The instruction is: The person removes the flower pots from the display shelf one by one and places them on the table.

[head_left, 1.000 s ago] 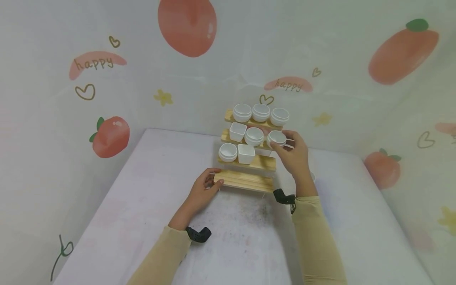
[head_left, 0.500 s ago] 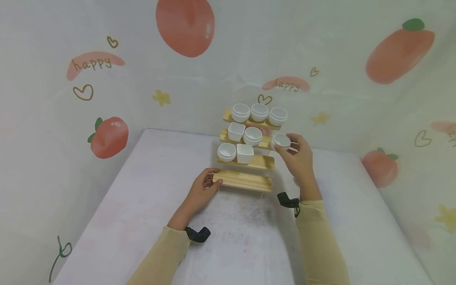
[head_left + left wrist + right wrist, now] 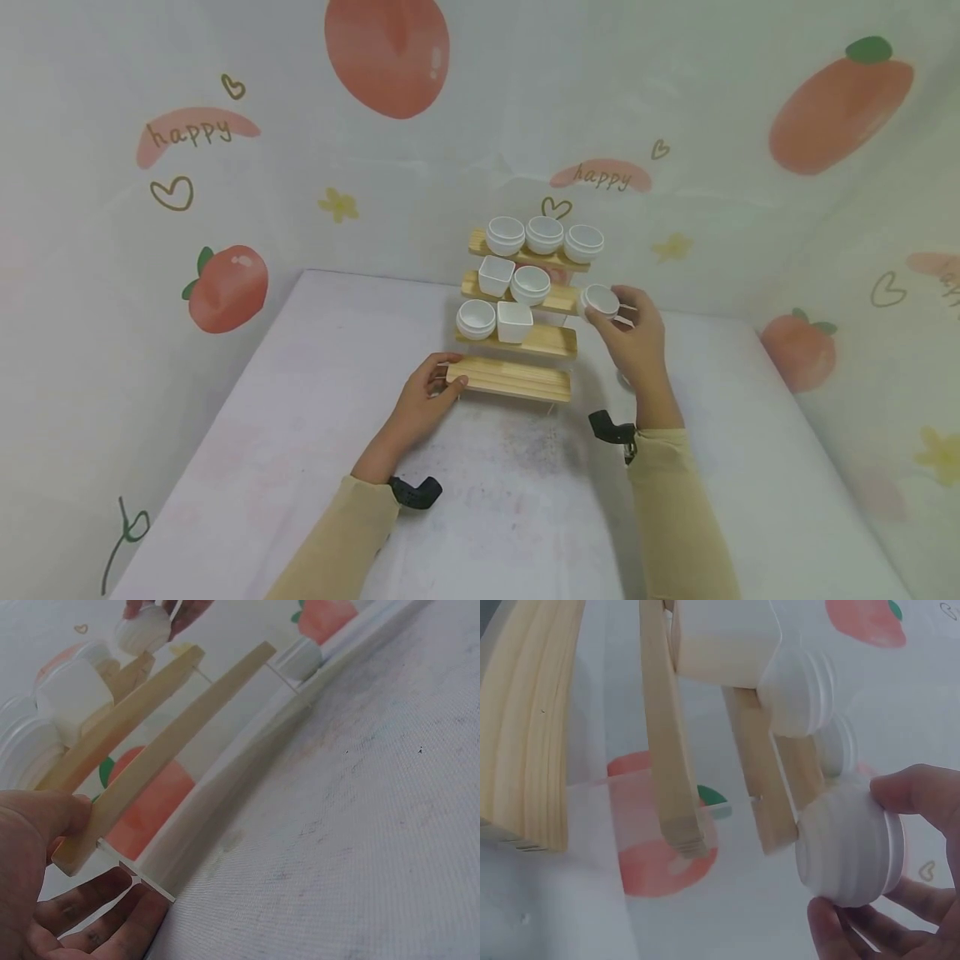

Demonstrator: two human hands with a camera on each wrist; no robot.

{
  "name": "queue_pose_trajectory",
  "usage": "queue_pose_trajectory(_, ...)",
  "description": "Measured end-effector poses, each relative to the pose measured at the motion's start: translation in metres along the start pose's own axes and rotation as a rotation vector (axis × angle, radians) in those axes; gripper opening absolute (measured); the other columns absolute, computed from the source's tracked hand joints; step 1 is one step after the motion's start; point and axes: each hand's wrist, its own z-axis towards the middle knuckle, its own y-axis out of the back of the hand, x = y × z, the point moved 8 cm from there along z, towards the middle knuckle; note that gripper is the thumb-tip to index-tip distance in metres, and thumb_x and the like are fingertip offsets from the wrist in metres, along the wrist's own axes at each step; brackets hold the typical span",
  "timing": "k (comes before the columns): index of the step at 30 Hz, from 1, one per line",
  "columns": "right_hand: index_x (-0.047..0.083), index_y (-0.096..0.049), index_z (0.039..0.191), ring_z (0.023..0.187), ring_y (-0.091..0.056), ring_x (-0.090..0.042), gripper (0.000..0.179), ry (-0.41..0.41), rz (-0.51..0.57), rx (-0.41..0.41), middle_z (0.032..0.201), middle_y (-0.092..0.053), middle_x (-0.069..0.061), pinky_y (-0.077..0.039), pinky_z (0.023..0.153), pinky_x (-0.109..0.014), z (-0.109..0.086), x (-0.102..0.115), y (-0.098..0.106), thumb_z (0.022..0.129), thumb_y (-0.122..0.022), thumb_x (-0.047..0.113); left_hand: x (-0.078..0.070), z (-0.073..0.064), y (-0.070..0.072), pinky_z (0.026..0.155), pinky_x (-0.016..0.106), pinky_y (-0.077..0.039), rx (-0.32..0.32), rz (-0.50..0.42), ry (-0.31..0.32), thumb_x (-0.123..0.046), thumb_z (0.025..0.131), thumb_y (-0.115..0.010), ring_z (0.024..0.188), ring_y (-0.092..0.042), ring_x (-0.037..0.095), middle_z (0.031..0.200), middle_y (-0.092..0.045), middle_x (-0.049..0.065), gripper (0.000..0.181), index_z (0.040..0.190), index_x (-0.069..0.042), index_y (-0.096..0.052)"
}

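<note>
A tiered wooden display stand (image 3: pixel 517 379) with four stepped planks stands near the back of the table. My left hand (image 3: pixel 423 404) grips the left end of its lowest plank, thumb (image 3: pixel 64 812) on the wood and fingers below it. My right hand (image 3: pixel 639 337) holds a round white ribbed bowl (image 3: pixel 600 302) between thumb and fingers, just off the right end of the second plank from the top. In the right wrist view this bowl (image 3: pixel 847 847) is tilted, its base toward the planks.
Three round bowls (image 3: pixel 544 236) line the top plank. A square bowl (image 3: pixel 497 276) and a round one (image 3: pixel 530 286) share the second; a round (image 3: pixel 476 319) and a square one (image 3: pixel 515 322) the third. Another white bowl (image 3: pixel 300 658) is on the table right of the stand.
My right hand has carried the round bowl rightward and slightly down, from over the second plank to beyond its right end. The left hand keeps its grip on the lowest plank.
</note>
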Motion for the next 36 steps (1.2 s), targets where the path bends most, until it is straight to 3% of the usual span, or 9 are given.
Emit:
queue_pose_trajectory(10,0.002,-0.055,0.146,0.131,-0.061,-0.038,0.058,-0.017,-0.021,-0.002,0.145,-0.06,-0.019,-0.053,0.11,-0.051,-0.005,-0.007,0.005,0.098,-0.077,0.026,-0.003,0.0,0.0,0.093,0.038,-0.058,0.002,0.005,-0.001,-0.028,0.105,-0.07,0.114,-0.07,0.026,0.139,-0.063,0.013,0.044,0.146,-0.02,-0.056)
queue_pose_trajectory(18,0.002,-0.054,0.146,0.133,-0.058,-0.039,0.058,-0.078,-0.045,0.01,0.146,-0.059,-0.019,-0.05,0.112,-0.056,-0.011,-0.017,0.005,0.098,-0.076,0.027,0.0,0.002,0.001,0.091,0.037,-0.058,0.004,-0.005,-0.017,-0.027,0.105,-0.071,0.11,-0.07,0.025,0.136,-0.064,0.014,0.044,0.146,-0.019,-0.057)
queue_pose_trajectory(30,0.003,-0.052,0.149,0.137,-0.056,-0.04,0.062,-0.143,-0.067,0.039,0.15,-0.056,-0.02,-0.049,0.114,-0.054,-0.017,-0.038,0.004,0.098,-0.077,0.026,0.001,0.001,0.001,0.092,0.038,-0.058,0.007,-0.003,-0.014,-0.027,0.105,-0.07,0.111,-0.07,0.026,0.136,-0.064,0.013,0.042,0.145,-0.019,-0.057)
queue_pose_trajectory(36,0.004,-0.054,0.148,0.133,-0.06,-0.035,0.062,-0.163,-0.073,0.062,0.146,-0.058,-0.018,-0.053,0.102,-0.037,-0.019,-0.05,0.002,0.096,-0.079,0.026,0.0,0.0,0.001,0.095,0.04,-0.058,0.012,0.002,-0.014,-0.028,0.105,-0.07,0.117,-0.07,0.028,0.141,-0.062,0.013,0.043,0.145,-0.021,-0.057)
